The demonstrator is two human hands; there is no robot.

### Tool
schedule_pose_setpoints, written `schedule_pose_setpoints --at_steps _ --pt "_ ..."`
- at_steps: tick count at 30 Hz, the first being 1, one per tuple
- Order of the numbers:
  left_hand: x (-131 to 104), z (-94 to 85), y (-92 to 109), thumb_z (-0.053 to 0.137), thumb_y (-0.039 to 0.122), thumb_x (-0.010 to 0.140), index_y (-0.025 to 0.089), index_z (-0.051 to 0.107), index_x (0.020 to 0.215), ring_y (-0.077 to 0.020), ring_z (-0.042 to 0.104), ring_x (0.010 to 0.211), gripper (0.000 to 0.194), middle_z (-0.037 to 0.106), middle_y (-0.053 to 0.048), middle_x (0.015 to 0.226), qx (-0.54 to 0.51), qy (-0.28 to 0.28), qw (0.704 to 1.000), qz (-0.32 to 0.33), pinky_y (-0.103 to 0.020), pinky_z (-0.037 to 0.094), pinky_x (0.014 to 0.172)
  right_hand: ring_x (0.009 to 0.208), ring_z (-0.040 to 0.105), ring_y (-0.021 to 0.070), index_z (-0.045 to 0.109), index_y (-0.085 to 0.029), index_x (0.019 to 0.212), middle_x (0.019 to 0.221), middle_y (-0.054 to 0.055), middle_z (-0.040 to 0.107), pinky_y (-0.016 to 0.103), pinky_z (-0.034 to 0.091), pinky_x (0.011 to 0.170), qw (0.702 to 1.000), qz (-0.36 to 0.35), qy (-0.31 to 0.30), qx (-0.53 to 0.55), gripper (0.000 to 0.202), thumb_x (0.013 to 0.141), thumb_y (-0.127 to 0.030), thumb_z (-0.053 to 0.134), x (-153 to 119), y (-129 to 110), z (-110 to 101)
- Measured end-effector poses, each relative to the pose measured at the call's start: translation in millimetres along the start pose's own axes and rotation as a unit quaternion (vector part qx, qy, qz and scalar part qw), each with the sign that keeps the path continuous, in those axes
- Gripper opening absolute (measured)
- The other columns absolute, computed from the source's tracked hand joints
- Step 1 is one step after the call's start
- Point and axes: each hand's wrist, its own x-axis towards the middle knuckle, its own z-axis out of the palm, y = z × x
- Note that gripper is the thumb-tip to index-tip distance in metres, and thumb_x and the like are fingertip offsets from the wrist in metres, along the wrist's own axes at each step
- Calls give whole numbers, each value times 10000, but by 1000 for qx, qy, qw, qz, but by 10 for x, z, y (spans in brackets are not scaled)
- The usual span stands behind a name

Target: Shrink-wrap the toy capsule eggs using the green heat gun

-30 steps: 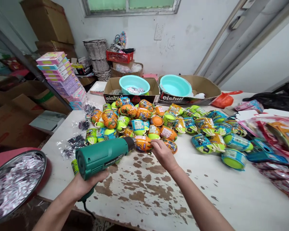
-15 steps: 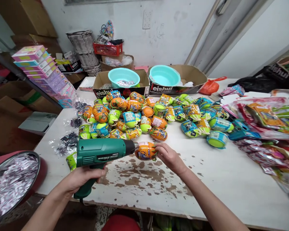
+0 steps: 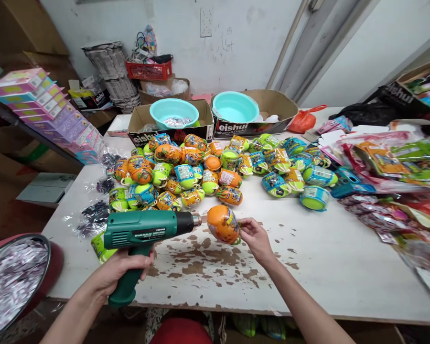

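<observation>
My left hand [image 3: 129, 267] is wrapped round the handle of a green heat gun [image 3: 141, 229], whose metal nozzle points right. Just past the nozzle, with a small gap, an orange plastic egg [image 3: 222, 223] in a printed wrap hangs above the table. The fingertips of my right hand [image 3: 256, 239] pinch the egg at its right end, where a bit of green shows. The egg is tilted, its plain orange end up and to the left. Behind them lies a pile of similar wrapped eggs [image 3: 188, 176] in orange, green and blue.
The white table [image 3: 308, 267] has worn brown patches. Cartons with turquoise basins [image 3: 235, 108] stand at the back. A bowl of small packets [image 3: 14, 282] sits at the left, near stacked boxes [image 3: 53, 112]. Flat coloured packaging [image 3: 383, 160] covers the right side.
The egg has swung from lying level at the nozzle to a tilt, and moved slightly away from it. The heat gun has shifted a little left in view.
</observation>
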Motion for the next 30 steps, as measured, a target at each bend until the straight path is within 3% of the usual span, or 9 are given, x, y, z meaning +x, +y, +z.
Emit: schedule_pose_setpoints --at_steps 7,11,13,16,18,22,27,30 --pt "24 245 -32 719 288 703 171 658 916 -142 554 580 251 636 -23 803 -11 -9 999 37 -285 476 568 641 614 135 577 -207 857 780 -17 670 236 522 552 978 140 26 155 425 545 -343 833 -153 110 145" --pt "-13 318 -173 711 344 709 167 673 825 -162 543 632 215 627 -33 761 57 -4 998 33 -290 478 601 692 646 161 591 -210 846 812 -9 685 298 564 633 962 165 59 208 430 519 -334 842 -240 74 217" --pt "-38 381 -251 714 373 696 162 674 748 -170 534 640 221 617 -37 717 91 -30 995 12 -293 472 604 721 658 181 591 -207 851 829 6 693 339 572 679 960 169 77 210 419 534 -344 827 -303 82 224" --pt "-40 487 -299 695 395 711 164 668 692 -167 528 630 234 607 -33 670 123 -67 990 22 -296 462 625 684 654 173 586 -200 838 780 6 689 320 561 661 971 170 83 144 391 556 -346 815 -426 116 160" --pt "-17 521 -286 671 393 732 172 665 694 -167 532 633 224 608 -30 666 120 -60 990 40 -292 460 628 654 645 166 589 -193 826 765 10 683 292 544 617 984 153 60 69 374 569 -353 809 -509 135 73" --pt "-26 463 -277 702 382 676 172 657 673 -159 523 593 215 606 -19 636 121 -3 992 24 -276 449 575 645 649 187 596 -188 828 744 30 678 289 529 583 992 113 23 -43 336 630 -409 754 -619 137 -99" --pt "-120 387 -326 727 357 619 157 659 668 -153 522 585 217 604 -7 624 89 -40 995 -23 -272 455 569 733 673 205 616 -196 856 827 50 694 260 531 600 985 107 -18 -134 308 686 -447 672 -823 33 -294" --pt "26 353 -256 714 381 639 163 642 656 -152 525 563 229 606 -2 601 78 53 995 24 -278 465 566 676 669 193 647 -201 827 795 39 703 240 530 594 966 160 -79 -185 308 682 -472 655 -1160 -24 -593"
